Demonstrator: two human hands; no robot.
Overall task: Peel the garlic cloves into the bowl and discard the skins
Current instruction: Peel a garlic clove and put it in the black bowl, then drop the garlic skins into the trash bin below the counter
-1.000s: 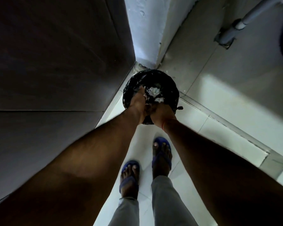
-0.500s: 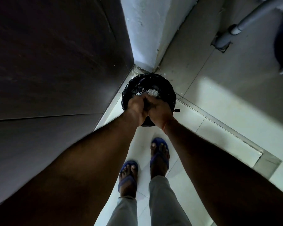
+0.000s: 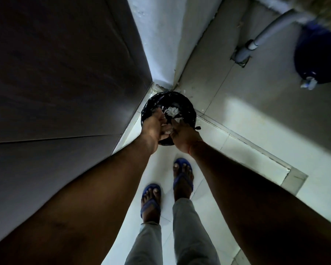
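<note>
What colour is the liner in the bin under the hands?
Black: a glossy black liner over the bin's rim, with white garlic skins inside. Seen in the head view.

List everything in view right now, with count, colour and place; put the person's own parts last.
bin: one, black liner, floor corner
garlic skins: white heap, inside bin
pipe: one, grey, upper right wall
blue container: one, dark blue, far right
dark panel: one, left side
floor: pale tiles
sandals: two, blue, on feet
left hand: over bin, skin bits clinging
right hand: over bin, beside left
</note>
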